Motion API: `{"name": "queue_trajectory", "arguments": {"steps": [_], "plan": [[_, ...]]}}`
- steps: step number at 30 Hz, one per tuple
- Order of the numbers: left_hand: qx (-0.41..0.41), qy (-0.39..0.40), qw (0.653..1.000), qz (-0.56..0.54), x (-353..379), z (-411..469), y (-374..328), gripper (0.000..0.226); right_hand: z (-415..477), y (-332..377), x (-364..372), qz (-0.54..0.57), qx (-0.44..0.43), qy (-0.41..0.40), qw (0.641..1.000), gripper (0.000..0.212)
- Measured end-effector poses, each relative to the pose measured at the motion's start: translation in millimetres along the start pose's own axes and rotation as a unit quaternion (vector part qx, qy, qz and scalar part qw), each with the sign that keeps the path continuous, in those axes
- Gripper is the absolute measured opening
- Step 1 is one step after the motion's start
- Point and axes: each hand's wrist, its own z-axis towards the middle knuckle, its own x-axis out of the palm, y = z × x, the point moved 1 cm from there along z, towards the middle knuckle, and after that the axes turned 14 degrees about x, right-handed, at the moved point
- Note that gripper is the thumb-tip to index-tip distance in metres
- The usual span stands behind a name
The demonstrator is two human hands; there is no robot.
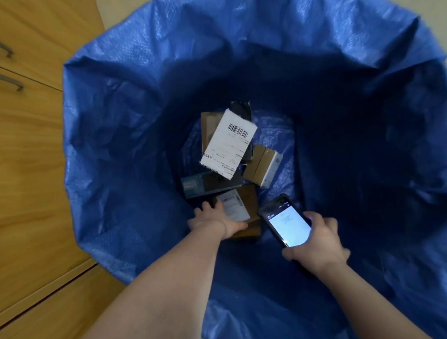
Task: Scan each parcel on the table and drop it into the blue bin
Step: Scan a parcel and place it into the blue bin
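The view looked straight down into the blue bin (140, 104), and both forearms reached inside its mouth. The left hand (215, 220) had its grip clamped on a small brown parcel (240, 204) with a white label on top, thumb over the near edge, held low inside the bin above the pile on its floor. The right hand (320, 241) had its grip closed round a phone (285, 224), screen lit and facing up, just beside that parcel on the bin's right-hand side.

On the bin's floor lay at least four parcels. A flat one with a large barcode label (228, 144) sat near the middle, with a taped brown box (260, 166) to its right. A teal-printed box (203, 188) lay nearer the person, and a dark bag (241, 108) was at the far edge of the pile.

Judging from this, several parcels were already scanned and dropped, and the one in hand was probably scanned and about to be let go. The tabletop lay outside the view, so how many parcels remained could not be told.
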Motion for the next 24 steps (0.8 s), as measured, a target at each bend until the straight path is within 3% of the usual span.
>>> {"name": "queue_trajectory", "arguments": {"steps": [14,19,24], "plan": [[0.137,-0.075,0.987,0.042,-77,-164,-65,0.069,-157,-53,-95,0.081,-0.035,-0.07,0.994,0.102],[0.218,-0.114,0.969,0.015,-105,-234,-110,0.07,-215,-91,-144,0.159,-0.044,-0.105,0.981,0.101],[0.299,-0.145,0.94,0.081,-122,-297,-168,0.05,-265,-141,-191,0.244,-0.031,-0.144,0.959,0.092]]}}
